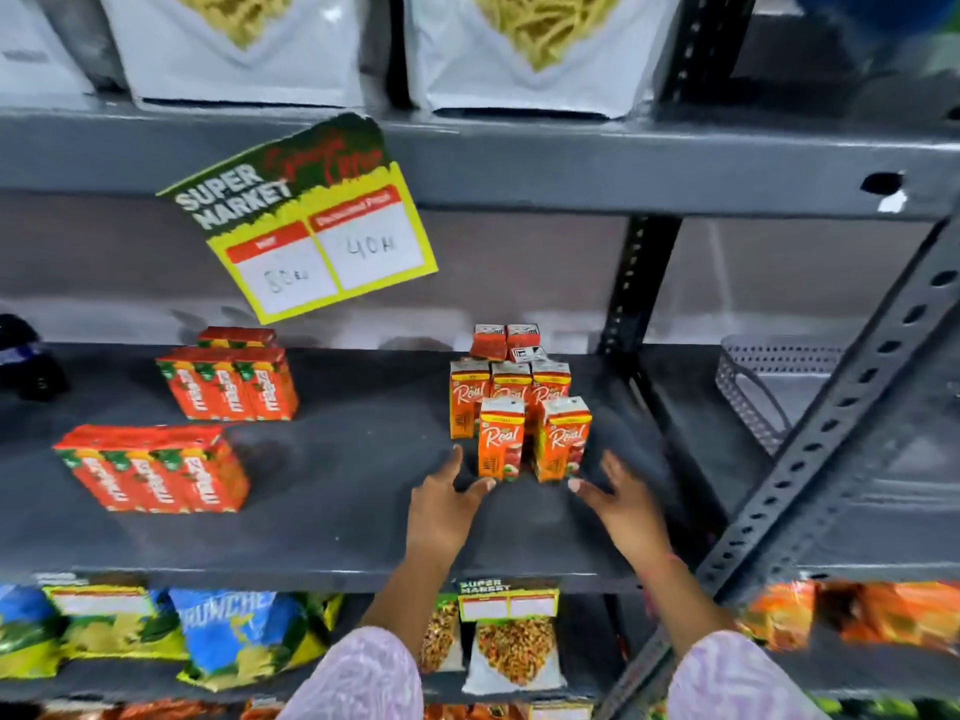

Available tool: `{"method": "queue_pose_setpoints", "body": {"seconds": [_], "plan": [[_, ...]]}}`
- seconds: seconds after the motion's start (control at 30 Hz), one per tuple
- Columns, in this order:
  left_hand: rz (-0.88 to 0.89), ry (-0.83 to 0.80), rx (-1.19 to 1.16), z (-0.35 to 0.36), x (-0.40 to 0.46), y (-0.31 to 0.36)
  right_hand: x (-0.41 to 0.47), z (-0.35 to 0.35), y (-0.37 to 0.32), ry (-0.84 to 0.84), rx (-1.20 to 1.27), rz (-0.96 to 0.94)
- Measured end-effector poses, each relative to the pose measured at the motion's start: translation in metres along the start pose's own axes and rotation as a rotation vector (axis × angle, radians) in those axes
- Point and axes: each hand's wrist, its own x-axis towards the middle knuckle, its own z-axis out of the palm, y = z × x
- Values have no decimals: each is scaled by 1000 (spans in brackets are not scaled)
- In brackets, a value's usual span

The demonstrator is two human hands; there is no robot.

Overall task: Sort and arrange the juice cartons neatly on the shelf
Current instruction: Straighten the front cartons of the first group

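Small orange "Real" juice cartons [501, 439] stand upright in a cluster on the dark grey shelf [337, 511], two in front, three behind, and more at the back [506, 341]. My left hand [444, 498] is open just left of the front cartons, thumb tip near the base of the front left one. My right hand [621, 493] is open just right of them, thumb near the front right carton [561, 439]. Neither hand holds anything. Two groups of orange-red cartons lie on their sides at the left, one near [156, 467] and one farther back [231, 381].
A yellow and green price sign [311, 220] hangs from the upper shelf edge. A perforated grey basket [769, 387] sits on the neighbouring shelf at right, behind a slotted diagonal brace [831, 433]. Snack bags [228, 636] fill the shelf below.
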Motion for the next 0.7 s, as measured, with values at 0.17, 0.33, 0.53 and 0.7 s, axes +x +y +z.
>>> {"method": "queue_pose_setpoints", "body": {"seconds": [0.17, 0.33, 0.53, 0.7], "plan": [[104, 64, -10, 16, 11, 5, 10, 19, -7, -7, 7, -39], [92, 151, 23, 27, 13, 4, 2, 42, -15, 67, -98, 1], [104, 176, 87, 31, 16, 1, 4, 50, -18, 158, -150, 48], [123, 170, 75, 30, 14, 0, 3, 52, -21, 183, -186, 63]]}}
